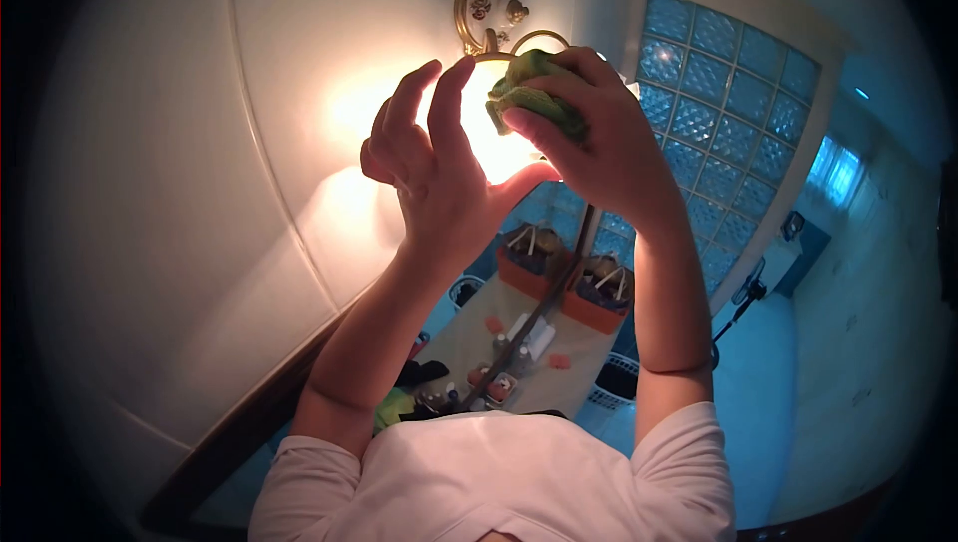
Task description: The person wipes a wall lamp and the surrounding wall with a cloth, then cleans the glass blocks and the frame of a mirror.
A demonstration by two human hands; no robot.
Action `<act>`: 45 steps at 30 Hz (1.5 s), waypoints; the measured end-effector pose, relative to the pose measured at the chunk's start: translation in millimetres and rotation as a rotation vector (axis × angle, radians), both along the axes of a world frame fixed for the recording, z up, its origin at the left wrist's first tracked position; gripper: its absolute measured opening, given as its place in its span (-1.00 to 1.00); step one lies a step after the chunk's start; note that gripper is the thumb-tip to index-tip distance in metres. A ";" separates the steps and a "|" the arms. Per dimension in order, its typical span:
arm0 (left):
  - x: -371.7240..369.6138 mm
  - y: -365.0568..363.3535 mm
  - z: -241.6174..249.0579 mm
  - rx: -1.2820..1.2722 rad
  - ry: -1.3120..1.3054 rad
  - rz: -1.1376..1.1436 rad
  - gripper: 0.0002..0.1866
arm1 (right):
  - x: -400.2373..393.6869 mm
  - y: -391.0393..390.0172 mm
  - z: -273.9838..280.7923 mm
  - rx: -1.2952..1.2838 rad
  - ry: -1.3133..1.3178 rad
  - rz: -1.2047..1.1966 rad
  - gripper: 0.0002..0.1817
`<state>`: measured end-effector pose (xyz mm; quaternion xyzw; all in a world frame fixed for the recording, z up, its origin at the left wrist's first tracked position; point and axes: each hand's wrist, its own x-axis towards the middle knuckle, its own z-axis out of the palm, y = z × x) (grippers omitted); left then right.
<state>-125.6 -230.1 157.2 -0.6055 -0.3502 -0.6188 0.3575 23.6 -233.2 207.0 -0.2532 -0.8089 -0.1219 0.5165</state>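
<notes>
A lit wall lamp point(496, 123) on an ornate brass bracket point(483, 5) is seen from below, glowing against a pale wall point(180, 173). A bunched green cloth point(534, 95) is gripped in the right hand point(599, 138) and pressed against the lamp. The left hand point(434, 168) is held just beside the lamp, fingers spread and upright. Below the lamp, a cluttered counter point(479, 337) is reflected in a mirror. A glass-block window point(718, 113) is seen beside the lamp.

head cam | tilted upward | close on raised hands point(519, 153) | facing lit wall lamp point(489, 13)
</notes>
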 end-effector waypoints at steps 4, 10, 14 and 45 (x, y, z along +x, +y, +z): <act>-2.9 1.6 -2.0 -0.018 -0.007 -0.039 0.01 | -6.2 -6.7 2.1 0.047 -0.005 -0.045 -0.75; -0.1 3.5 -2.1 0.017 -0.014 -0.064 0.00 | -8.3 -9.8 -2.1 0.297 0.016 -0.131 -0.78; -1.0 2.3 -7.4 -0.067 0.016 -0.025 0.03 | -9.8 -14.5 7.7 0.284 0.009 -0.087 -0.78; -42.1 -7.1 -26.1 -0.022 -0.081 -0.082 0.08 | -35.2 -65.6 12.0 0.483 -0.233 -0.224 -0.76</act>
